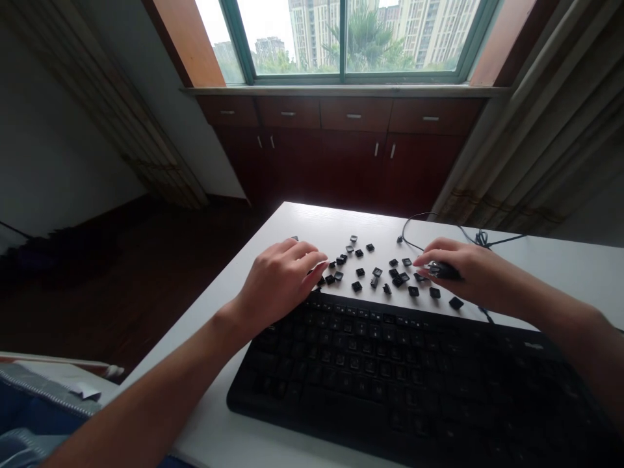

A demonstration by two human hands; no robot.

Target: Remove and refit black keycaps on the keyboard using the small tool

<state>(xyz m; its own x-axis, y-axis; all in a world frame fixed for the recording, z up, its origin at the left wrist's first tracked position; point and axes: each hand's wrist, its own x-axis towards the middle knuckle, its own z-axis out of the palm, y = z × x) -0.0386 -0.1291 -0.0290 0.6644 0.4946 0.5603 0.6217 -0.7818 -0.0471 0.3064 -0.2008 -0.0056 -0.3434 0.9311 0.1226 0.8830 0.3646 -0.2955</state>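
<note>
A black keyboard (361,377) lies on the white table, with several loose black keycaps (359,272) scattered behind its back edge. My left hand (280,276) is at the left end of the scattered keycaps, over the keyboard's back left corner. Its thumb and index fingertips come close together in a pinch beside some keycaps; what is between them, if anything, is too small to make out. At the right end of the keycaps, my right hand (461,260) is closed around a small black-handled tool (446,270) with a shiny part near the fingertips. The tool's exact kind is unclear.
A thin black cable (414,221) loops over the table's back right, with a bundled section (481,238). Beyond the white table (302,221) stands a dark red cabinet (331,156) under a window. Blue fabric (29,409) shows at the lower left.
</note>
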